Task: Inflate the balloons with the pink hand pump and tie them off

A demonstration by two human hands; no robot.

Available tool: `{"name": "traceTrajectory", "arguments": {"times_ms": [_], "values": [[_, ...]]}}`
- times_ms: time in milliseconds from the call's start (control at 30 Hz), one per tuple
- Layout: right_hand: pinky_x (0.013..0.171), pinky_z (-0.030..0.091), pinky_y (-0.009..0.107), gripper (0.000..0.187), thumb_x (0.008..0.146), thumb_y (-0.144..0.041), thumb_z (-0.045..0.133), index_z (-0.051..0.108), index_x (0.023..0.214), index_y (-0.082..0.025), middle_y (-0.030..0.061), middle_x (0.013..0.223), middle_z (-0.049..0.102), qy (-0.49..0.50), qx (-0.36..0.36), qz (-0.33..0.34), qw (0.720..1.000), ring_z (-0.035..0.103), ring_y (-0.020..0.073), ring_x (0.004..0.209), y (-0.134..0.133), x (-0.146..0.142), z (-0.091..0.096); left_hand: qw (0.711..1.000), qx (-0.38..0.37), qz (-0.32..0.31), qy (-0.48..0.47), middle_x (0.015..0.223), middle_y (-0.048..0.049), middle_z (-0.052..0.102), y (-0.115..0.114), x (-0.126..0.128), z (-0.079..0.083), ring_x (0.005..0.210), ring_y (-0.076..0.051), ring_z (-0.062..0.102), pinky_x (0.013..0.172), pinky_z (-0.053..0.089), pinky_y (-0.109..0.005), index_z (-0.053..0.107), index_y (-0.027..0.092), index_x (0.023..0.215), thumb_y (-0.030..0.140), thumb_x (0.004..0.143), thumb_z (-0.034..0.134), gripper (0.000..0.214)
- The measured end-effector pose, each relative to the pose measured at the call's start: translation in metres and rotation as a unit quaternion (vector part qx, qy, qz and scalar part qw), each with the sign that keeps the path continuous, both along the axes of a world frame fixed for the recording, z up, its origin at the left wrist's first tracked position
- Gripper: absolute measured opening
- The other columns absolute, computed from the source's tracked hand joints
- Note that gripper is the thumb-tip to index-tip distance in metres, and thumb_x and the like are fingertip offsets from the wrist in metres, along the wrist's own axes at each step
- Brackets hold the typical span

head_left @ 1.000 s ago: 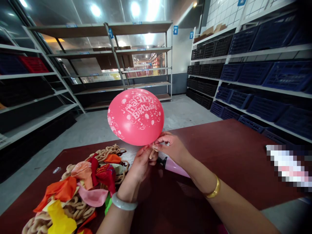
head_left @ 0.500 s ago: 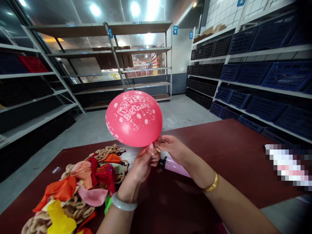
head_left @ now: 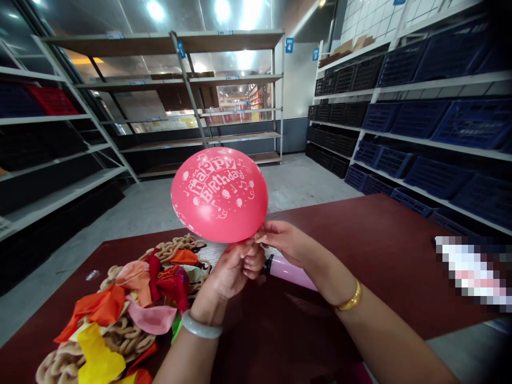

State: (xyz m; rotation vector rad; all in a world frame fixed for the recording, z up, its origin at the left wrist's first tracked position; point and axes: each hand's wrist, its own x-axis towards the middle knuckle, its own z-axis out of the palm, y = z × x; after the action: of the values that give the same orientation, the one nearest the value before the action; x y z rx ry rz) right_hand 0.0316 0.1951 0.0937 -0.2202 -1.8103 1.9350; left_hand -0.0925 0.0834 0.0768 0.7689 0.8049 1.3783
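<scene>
An inflated pink-red balloon (head_left: 220,194) printed with "Happy Birthday" is held up above the table. My left hand (head_left: 238,265), fingers curled closed, grips it at the neck from below. At the same spot the fingertips of my right hand (head_left: 282,239) pinch the balloon's neck; the neck itself is mostly hidden by the fingers. A pink balloon pump (head_left: 294,273) with a black tip lies on the table behind my right hand. To the left of my left forearm is a pile of flat balloons (head_left: 152,314) in several colours, on beige knotted cord (head_left: 134,338).
The dark red table (head_left: 344,234) spreads beneath my hands, with a blurred-out object (head_left: 476,272) at its right edge. Metal shelves (head_left: 160,85) stand at the back, and racks of blue crates (head_left: 420,120) line the right side.
My left hand has turned slightly, its fingers curling tighter at the balloon's neck. The balloon has tilted a little, and my right hand stays at the neck.
</scene>
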Motion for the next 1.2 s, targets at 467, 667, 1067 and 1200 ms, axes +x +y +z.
{"name": "traceTrajectory", "arguments": {"times_ms": [467, 667, 1067, 1200], "values": [[0.063, 0.039, 0.026, 0.017, 0.087, -0.029, 0.055, 0.061, 0.077, -0.017, 0.0011, 0.073, 0.063, -0.093, 0.185, -0.118, 0.971, 0.054, 0.0145, 0.068, -0.008, 0.003, 0.01, 0.993, -0.058, 0.091, 0.043, 0.054, 0.0072, 0.023, 0.004, 0.004, 0.002, 0.048, -0.005, 0.016, 0.045, 0.008, -0.02, 0.038, 0.017, 0.059, 0.033, 0.073, 0.066, 0.035], [0.068, 0.038, 0.028, 0.01, 0.085, -0.015, 0.048, 0.052, 0.078, -0.019, 0.0019, 0.079, 0.06, -0.066, 0.343, -0.194, 0.917, 0.052, 0.0157, 0.073, -0.011, 0.003, 0.009, 0.998, -0.066, 0.016, -0.015, 0.052, 0.007, 0.021, 0.005, -0.002, -0.002, 0.046, -0.006, 0.017, 0.043, 0.009, -0.021, 0.03, 0.019, 0.056, 0.027, 0.07, 0.06, 0.034], [0.066, 0.04, 0.026, 0.01, 0.086, -0.018, 0.057, 0.058, 0.077, -0.021, -0.0001, 0.076, 0.064, -0.033, 0.31, -0.24, 0.919, 0.056, 0.0144, 0.07, -0.013, 0.003, 0.009, 0.999, -0.03, 0.038, -0.024, 0.054, 0.0075, 0.017, 0.003, 0.0, 0.007, 0.048, -0.006, 0.014, 0.043, 0.011, -0.019, 0.022, 0.021, 0.06, 0.032, 0.072, 0.062, 0.043], [0.066, 0.042, 0.026, 0.005, 0.082, -0.02, 0.065, 0.067, 0.077, -0.021, 0.0002, 0.077, 0.069, -0.034, 0.264, -0.231, 0.936, 0.059, 0.0146, 0.07, -0.012, 0.002, 0.008, 0.999, -0.024, 0.045, -0.011, 0.055, 0.0076, 0.018, 0.005, 0.001, 0.005, 0.048, -0.007, 0.014, 0.043, 0.011, -0.019, 0.024, 0.021, 0.061, 0.031, 0.071, 0.061, 0.039]]}}
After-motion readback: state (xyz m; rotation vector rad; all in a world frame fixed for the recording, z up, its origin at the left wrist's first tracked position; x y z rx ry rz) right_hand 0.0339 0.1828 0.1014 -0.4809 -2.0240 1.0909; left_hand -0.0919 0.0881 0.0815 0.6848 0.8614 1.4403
